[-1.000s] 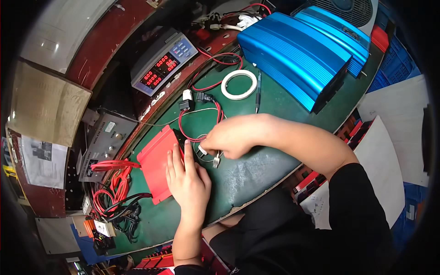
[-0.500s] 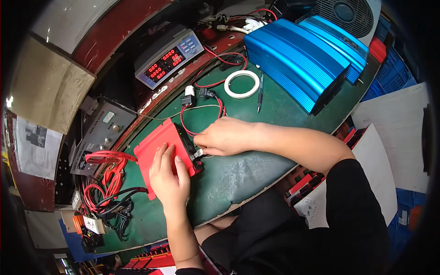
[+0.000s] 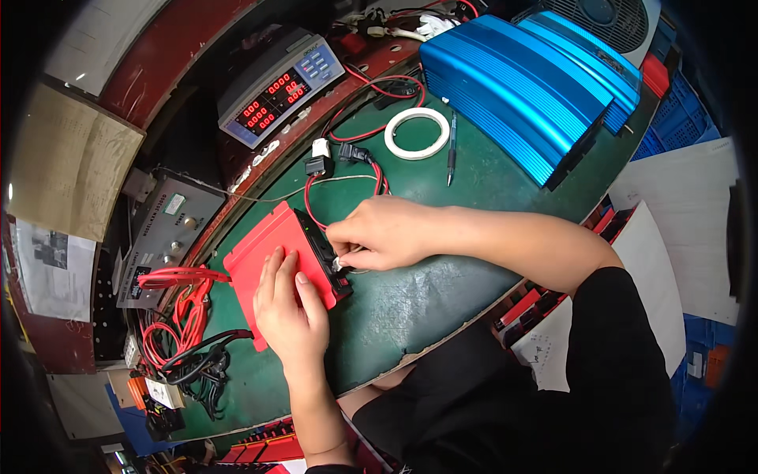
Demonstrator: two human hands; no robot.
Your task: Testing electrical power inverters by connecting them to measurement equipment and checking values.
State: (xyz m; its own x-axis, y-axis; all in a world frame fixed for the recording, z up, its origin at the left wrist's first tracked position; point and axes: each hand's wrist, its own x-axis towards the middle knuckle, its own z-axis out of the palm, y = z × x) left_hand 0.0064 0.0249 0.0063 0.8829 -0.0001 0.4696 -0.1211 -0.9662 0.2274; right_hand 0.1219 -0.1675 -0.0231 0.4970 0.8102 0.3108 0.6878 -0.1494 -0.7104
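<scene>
A flat red metal box (image 3: 272, 241) with a black end panel (image 3: 315, 243) lies aslant on the green bench top. It looks like a power inverter. My left hand (image 3: 288, 316) rests flat on its lid, fingers stretched out and holding nothing. At the black panel, my right hand (image 3: 377, 235) pinches a small white plug (image 3: 338, 264) against the socket area. Fingers hide most of the plug, so I cannot tell how deep it sits. Thick red cables (image 3: 185, 275) and black cables (image 3: 209, 340) run from the box's far left end.
Behind stands a meter with red digits (image 3: 268, 99); a grey power supply (image 3: 170, 229) is at left. Black plug connectors (image 3: 320, 164), a roll of white tape (image 3: 416, 133) and a pen (image 3: 452, 150) lie beyond my right hand. Large blue ribbed cases (image 3: 513, 91) occupy the back right.
My right fingers have closed in on the black panel, and less of the white plug shows. The left hand stays on the lid. The whole view has shifted slightly.
</scene>
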